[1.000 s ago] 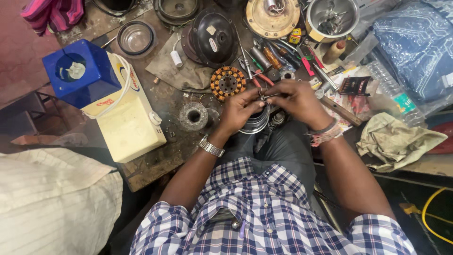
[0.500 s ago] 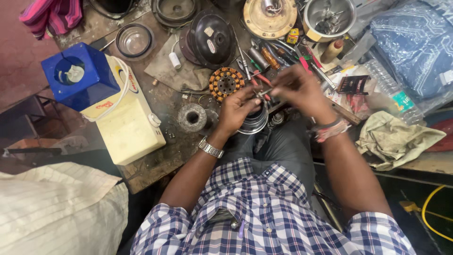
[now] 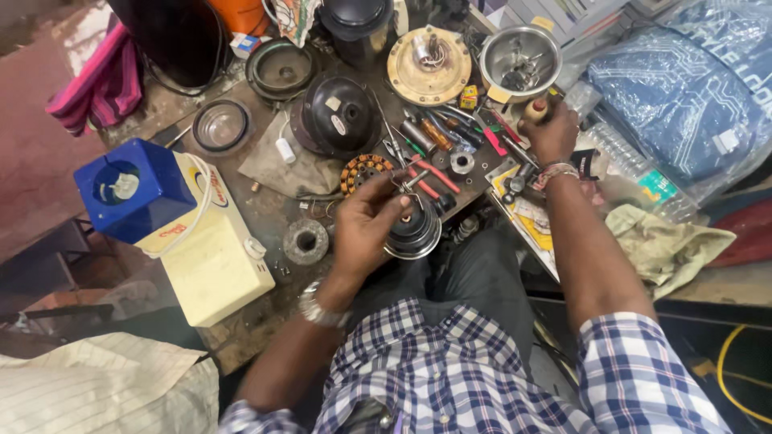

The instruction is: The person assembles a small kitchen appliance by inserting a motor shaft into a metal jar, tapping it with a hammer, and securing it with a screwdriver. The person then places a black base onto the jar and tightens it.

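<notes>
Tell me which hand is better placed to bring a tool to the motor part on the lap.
Probably the right hand: it grips a wooden tool handle among the tools. The left hand holds the round motor part.

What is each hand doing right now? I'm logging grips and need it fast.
Left hand: closed on the round metal motor part in the lap.
Right hand: closed around a wooden tool handle on the bench.

A worn wooden workbench [image 3: 265, 213] stands over a reddish floor [image 3: 32, 177]

Left hand [image 3: 366, 229] curled, right hand [image 3: 551, 133] outstretched
</notes>
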